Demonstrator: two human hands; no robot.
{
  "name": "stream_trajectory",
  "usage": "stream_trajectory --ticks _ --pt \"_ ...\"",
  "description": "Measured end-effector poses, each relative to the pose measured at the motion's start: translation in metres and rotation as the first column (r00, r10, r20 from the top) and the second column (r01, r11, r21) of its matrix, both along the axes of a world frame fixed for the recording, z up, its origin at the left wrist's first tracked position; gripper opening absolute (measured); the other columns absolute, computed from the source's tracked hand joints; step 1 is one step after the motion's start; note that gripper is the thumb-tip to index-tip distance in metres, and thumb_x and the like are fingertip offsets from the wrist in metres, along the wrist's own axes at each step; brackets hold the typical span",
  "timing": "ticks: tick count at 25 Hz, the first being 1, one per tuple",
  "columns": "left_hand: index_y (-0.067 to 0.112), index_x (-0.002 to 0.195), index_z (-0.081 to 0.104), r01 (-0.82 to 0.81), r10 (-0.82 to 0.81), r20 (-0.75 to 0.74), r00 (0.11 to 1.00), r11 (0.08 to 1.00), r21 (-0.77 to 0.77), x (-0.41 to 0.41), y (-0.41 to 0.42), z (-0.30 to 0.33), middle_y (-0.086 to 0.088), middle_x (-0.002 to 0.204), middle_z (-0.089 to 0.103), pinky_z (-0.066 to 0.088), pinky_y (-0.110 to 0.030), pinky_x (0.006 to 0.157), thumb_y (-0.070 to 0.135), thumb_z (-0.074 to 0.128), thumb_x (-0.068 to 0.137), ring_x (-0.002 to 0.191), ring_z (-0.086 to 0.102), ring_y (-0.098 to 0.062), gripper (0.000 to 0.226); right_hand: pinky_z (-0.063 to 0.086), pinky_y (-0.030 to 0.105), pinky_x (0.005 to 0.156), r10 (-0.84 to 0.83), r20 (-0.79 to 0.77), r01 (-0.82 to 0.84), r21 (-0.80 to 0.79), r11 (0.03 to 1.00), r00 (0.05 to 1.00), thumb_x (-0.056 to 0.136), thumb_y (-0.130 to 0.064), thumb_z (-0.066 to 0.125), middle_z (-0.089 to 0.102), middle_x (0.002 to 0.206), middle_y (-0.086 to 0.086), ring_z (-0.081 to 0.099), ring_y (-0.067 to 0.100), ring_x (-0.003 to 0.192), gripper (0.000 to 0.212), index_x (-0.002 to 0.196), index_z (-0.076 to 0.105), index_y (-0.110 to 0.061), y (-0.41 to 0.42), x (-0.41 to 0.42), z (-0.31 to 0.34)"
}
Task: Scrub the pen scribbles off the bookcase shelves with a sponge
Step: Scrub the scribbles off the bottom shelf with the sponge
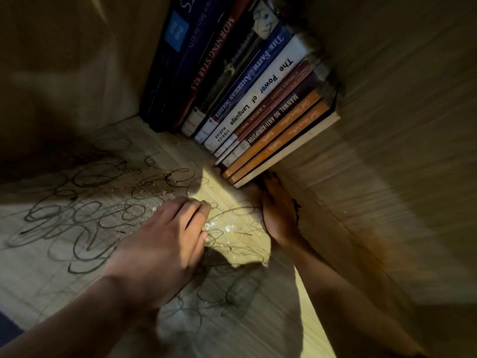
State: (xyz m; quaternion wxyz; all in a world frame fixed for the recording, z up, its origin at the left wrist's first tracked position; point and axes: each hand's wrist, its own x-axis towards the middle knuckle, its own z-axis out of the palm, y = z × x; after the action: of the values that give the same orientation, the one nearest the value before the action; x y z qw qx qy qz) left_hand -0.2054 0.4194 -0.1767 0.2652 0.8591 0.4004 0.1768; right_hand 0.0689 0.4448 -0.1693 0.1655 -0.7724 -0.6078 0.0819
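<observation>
Black pen scribbles (85,218) loop across the pale wooden shelf (232,195), from the left side to under my arm. My left hand (165,239) lies palm-down in the middle of the scribbles. Its fingers curl down round the sponge, which is hidden under the palm. Wet specks (222,226) glisten on the wood just right of its fingertips. My right hand (280,210) rests flat with straight fingers against the bookcase's right wall (387,151), its fingertips touching the bottom of the leaning books.
A row of books (258,99) leans against the right wall at the back of the shelf, orange spines lowest. The left wall (64,60) and back corner are in deep shadow. A bright patch of light falls between my hands.
</observation>
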Motion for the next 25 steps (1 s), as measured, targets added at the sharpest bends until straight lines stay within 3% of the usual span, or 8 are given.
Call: stream_trajectory --ticks 3,6,10,13,16,20,24,25 --pt "0.014 0.151 0.027 0.008 -0.004 -0.074 0.997 0.998 0.057 0.001 0.0 -0.002 -0.006 0.142 0.041 0.036 -0.038 0.111 0.043 0.009 0.095 0.134 0.034 -0.025 0.066 0.012 0.033 0.12 0.14 -0.027 -0.14 0.0 0.99 0.99 0.096 -0.033 0.028 0.027 0.154 -0.012 0.018 0.004 0.144 0.046 0.142 0.034 -0.036 -0.042 0.029 0.001" --pt "0.009 0.142 0.042 0.013 -0.008 -0.064 0.998 0.997 0.082 0.001 0.001 0.001 -0.009 0.13 0.053 0.043 -0.042 0.104 0.038 0.02 0.096 0.124 0.046 -0.029 0.059 0.025 0.043 0.115 -0.155 0.041 0.153 0.046 0.987 0.987 0.09 -0.041 0.021 0.037 0.151 -0.002 0.033 0.02 0.139 0.056 0.143 0.038 -0.034 -0.014 0.053 0.0" --pt "0.019 0.151 0.019 0.004 -0.002 -0.032 0.999 0.998 0.058 0.001 -0.001 0.003 -0.001 0.144 0.036 0.029 -0.033 0.114 0.047 0.002 0.091 0.137 0.027 -0.021 0.068 0.036 0.048 0.106 -0.3 0.04 0.299 0.029 0.954 0.953 0.088 -0.048 0.02 0.046 0.145 0.002 0.044 0.029 0.129 0.06 0.141 0.043 -0.032 0.036 0.033 0.003" --pt "0.025 0.151 0.004 0.005 -0.005 -0.002 1.0 0.999 0.039 -0.001 -0.001 0.007 0.003 0.149 0.024 0.022 -0.025 0.115 0.05 -0.007 0.086 0.14 0.014 -0.014 0.07 0.035 0.045 0.109 -0.122 -0.043 0.122 -0.001 0.992 0.992 0.096 -0.034 0.035 0.048 0.143 0.005 0.044 0.026 0.13 0.047 0.141 0.044 -0.025 0.036 0.015 0.009" --pt "0.026 0.152 0.003 0.004 -0.005 0.035 0.999 1.0 0.031 -0.001 -0.001 0.007 0.004 0.152 0.022 0.018 -0.022 0.113 0.052 -0.008 0.084 0.142 0.01 -0.012 0.073 0.024 0.038 0.117 0.064 0.097 -0.05 -0.136 0.989 0.993 0.098 -0.003 0.037 0.035 0.152 0.005 0.032 0.025 0.14 0.05 0.146 0.037 -0.017 0.01 0.046 0.022" --pt "0.026 0.152 0.009 -0.015 0.014 0.057 0.998 0.999 0.03 -0.001 -0.001 0.006 0.006 0.15 0.026 0.016 -0.021 0.111 0.052 -0.005 0.085 0.141 0.014 -0.011 0.073 0.034 0.042 0.109 -0.186 0.218 0.223 -0.163 0.961 0.958 0.102 -0.016 0.033 0.043 0.146 0.011 0.043 0.031 0.129 0.042 0.144 0.039 -0.017 0.039 0.043 0.021" --pt "0.021 0.151 0.02 -0.026 0.024 0.037 0.999 0.998 0.061 -0.001 -0.003 0.004 0.001 0.145 0.036 0.019 -0.023 0.108 0.049 0.002 0.091 0.138 0.025 -0.017 0.069 0.025 0.045 0.116 0.203 0.096 -0.196 -0.078 0.977 0.974 0.096 -0.006 0.035 0.039 0.15 0.006 0.033 0.023 0.14 0.049 0.144 0.04 -0.016 0.018 0.039 0.009" --pt "0.021 0.151 0.021 -0.022 0.02 0.043 0.999 0.999 0.044 -0.001 -0.003 0.003 0.001 0.145 0.036 0.021 -0.024 0.109 0.049 0.003 0.092 0.138 0.024 -0.017 0.067 0.025 0.047 0.116 0.216 0.102 -0.207 -0.087 0.974 0.971 0.095 -0.004 0.035 0.039 0.15 0.006 0.033 0.023 0.14 0.051 0.145 0.039 -0.017 0.015 0.049 0.011"
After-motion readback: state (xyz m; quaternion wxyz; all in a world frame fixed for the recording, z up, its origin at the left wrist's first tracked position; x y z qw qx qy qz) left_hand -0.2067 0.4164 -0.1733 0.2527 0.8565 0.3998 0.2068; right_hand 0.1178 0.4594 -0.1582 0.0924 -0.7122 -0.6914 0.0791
